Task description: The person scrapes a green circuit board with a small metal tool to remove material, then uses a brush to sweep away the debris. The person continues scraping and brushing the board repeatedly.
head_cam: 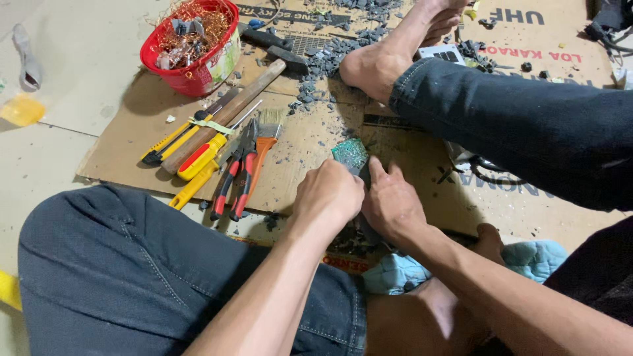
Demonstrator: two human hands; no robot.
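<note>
Green circuit board (350, 153): flat, speckled, on brown corrugated cardboard sheet (132, 142). Left hand (328, 195) and right hand (391, 204): each grip pinched on its lower edge. Left of board: paintbrush (266, 135), red-handled pliers (239, 173), wooden-handled hammer (231, 109). Beyond: red plastic basket (195, 47) of copper wire, grey debris (328, 58), bare foot (376, 62).

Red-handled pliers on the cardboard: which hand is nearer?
Left. The left hand sits just right of the red-handled pliers, with bare cardboard between them. The right hand lies beyond the left, farther away. Both hands grip a green circuit board.
</note>
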